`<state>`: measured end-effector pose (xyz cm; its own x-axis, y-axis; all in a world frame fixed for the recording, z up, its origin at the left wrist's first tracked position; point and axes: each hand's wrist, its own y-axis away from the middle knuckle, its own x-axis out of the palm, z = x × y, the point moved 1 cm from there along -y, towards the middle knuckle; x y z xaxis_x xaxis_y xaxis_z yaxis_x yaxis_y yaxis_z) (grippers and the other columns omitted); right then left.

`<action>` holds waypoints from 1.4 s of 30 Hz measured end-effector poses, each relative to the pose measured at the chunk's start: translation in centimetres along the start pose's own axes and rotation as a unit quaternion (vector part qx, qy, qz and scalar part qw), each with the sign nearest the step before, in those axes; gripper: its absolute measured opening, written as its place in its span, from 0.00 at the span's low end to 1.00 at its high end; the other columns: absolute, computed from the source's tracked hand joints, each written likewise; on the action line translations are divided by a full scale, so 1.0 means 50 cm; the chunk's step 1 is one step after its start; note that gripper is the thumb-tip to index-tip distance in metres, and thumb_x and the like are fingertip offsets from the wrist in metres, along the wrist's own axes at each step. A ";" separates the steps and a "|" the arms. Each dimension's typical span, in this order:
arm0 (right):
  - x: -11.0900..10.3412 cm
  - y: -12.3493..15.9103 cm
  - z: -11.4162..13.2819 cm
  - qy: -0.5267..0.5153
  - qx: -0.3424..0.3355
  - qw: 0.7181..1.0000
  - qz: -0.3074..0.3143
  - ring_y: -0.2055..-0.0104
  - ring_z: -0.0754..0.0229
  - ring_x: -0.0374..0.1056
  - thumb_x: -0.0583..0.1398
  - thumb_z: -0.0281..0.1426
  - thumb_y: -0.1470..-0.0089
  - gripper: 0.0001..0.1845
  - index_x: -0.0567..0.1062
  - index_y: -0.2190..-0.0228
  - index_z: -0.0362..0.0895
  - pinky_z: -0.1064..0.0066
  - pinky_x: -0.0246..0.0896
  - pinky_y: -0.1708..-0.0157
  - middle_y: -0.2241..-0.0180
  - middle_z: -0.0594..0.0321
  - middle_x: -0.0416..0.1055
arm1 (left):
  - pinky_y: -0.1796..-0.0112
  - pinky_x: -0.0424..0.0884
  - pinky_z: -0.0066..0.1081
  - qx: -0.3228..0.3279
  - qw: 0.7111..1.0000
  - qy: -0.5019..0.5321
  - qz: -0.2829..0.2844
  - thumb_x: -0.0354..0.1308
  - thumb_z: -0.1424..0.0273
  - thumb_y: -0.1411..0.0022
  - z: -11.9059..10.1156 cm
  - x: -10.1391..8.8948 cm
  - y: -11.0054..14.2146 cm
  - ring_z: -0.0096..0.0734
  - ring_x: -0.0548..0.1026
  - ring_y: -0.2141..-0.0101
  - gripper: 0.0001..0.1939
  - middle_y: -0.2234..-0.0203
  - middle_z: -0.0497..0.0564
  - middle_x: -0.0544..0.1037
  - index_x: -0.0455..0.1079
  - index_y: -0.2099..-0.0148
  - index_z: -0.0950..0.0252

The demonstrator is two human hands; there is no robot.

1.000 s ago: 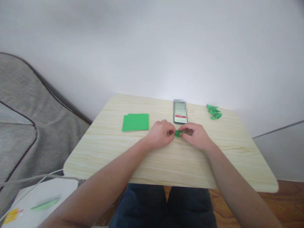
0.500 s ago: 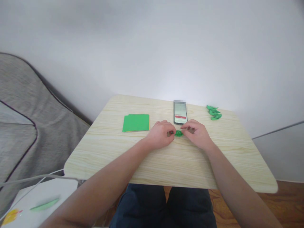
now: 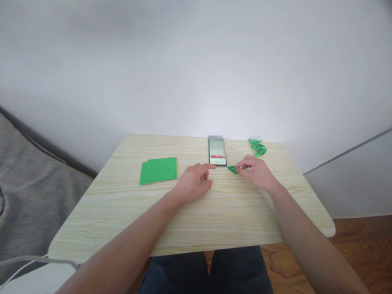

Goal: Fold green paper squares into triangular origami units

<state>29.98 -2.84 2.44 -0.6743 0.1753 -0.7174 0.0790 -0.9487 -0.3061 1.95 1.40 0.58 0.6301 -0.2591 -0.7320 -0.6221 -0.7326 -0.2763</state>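
Note:
Between the thumb and fingers of my right hand (image 3: 255,172) is a small green folded paper boat (image 3: 232,169), its left end sticking out towards the middle of the table. My left hand (image 3: 193,183) holds nothing; its fingers are apart, with the index finger stretched to the right just below the phone (image 3: 217,151). Several similar green folded paper pieces (image 3: 257,147) lie in a row at the back right. A stack of green paper sheets (image 3: 158,170) lies left of my left hand, with a yellow edge showing beneath.
The pale wooden table (image 3: 214,228) backs against a white wall (image 3: 183,69). A grey fabric-covered thing (image 3: 27,204) stands at the left. At the lower left, a cable (image 3: 36,258) runs above a white surface (image 3: 45,279).
My left hand has let go of the green paper boat and moved left, its fingers opening. The boat stays in my right hand. The camera view has shifted, moving the table leftward in the picture.

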 end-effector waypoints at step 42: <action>-0.180 -0.014 -0.232 0.070 0.130 0.960 -0.239 0.63 0.56 0.74 0.62 0.33 0.49 0.12 0.83 0.64 0.43 0.65 0.68 0.64 0.60 0.55 0.80 | 0.54 0.68 0.40 0.024 1.000 0.017 -0.003 0.59 0.72 0.36 0.018 0.005 -0.001 0.36 0.74 0.61 0.15 0.67 0.47 0.76 0.74 0.47 0.57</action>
<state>44.50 -0.70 1.83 -0.4808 0.6226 -0.6174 -0.4125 -0.7820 -0.4674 1.73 1.96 -0.15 0.6483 -0.2762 -0.7096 -0.6396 -0.7032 -0.3106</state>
